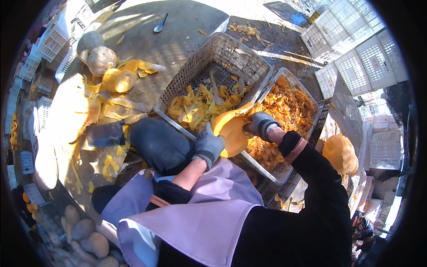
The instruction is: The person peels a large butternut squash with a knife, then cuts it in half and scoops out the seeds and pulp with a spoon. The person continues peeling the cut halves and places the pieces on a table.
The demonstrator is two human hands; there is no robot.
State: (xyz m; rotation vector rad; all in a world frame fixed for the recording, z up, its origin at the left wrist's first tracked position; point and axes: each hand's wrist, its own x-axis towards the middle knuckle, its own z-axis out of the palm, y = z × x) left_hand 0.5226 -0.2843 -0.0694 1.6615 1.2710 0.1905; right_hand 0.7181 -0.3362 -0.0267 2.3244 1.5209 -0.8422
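Note:
A hollowed piece of peeled pumpkin (230, 135) is tilted above the near edges of two plastic crates. My left hand (209, 143), in a grey work glove, grips its left side. My right hand (263, 124), gloved too, is closed at the pumpkin's open side around a small round-edged tool (247, 129), mostly hidden by the fingers. Under the right hand, a crate (283, 180) is full of stringy orange pumpkin pulp (288, 106). Yellow peelings (200, 103) lie in the dirty white crate (240, 53) to its left.
A cleaver (106, 134) rests on the left worktop near a cut pumpkin (120, 80) and whole pumpkins (96, 55). A spoon (160, 24) lies farther back. One peeled pumpkin (339, 154) sits at right. Stacked white crates (370, 63) stand behind; unpeeled pumpkins (95, 243) are piled lower left.

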